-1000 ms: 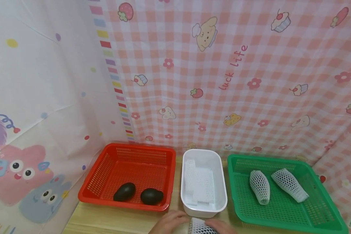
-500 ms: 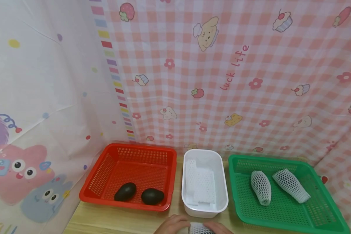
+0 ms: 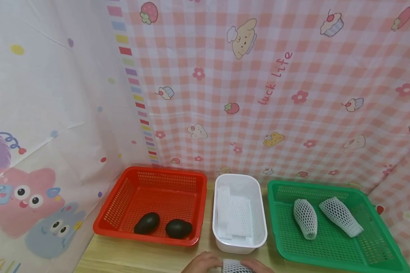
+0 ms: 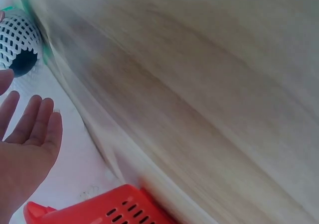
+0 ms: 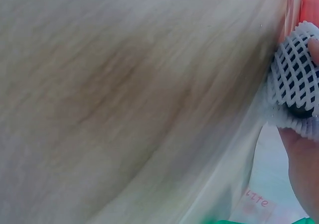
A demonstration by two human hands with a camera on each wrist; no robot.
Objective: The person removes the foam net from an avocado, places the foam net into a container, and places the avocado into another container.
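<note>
At the bottom edge of the head view, my right hand [image 3: 257,266] grips a dark avocado in a white foam net [image 3: 234,266]. Its dark end shows through the net's opening in the left wrist view, where the netted avocado [image 4: 17,35] is cut off by the frame. My left hand [image 4: 30,139] is close beside that end, its fingers extended and slightly apart. From the right wrist camera, the right hand [image 5: 304,164] holds the net [image 5: 294,72] from below and the side. Most of both hands is cut off in the head view.
Two bare avocados [image 3: 147,223] lie in the red basket [image 3: 99,227] on the left. A white tub [image 3: 239,248] with flat foam nets [image 3: 240,218] stands in the middle. Two netted avocados [image 3: 305,219] lie in the green basket [image 3: 331,261] at right. A checked curtain [image 3: 205,98] hangs behind.
Both hands and the netted avocado have shifted slightly down in the head view, and the left hand a little right. The white net shows less above the bottom edge. The baskets stay put.
</note>
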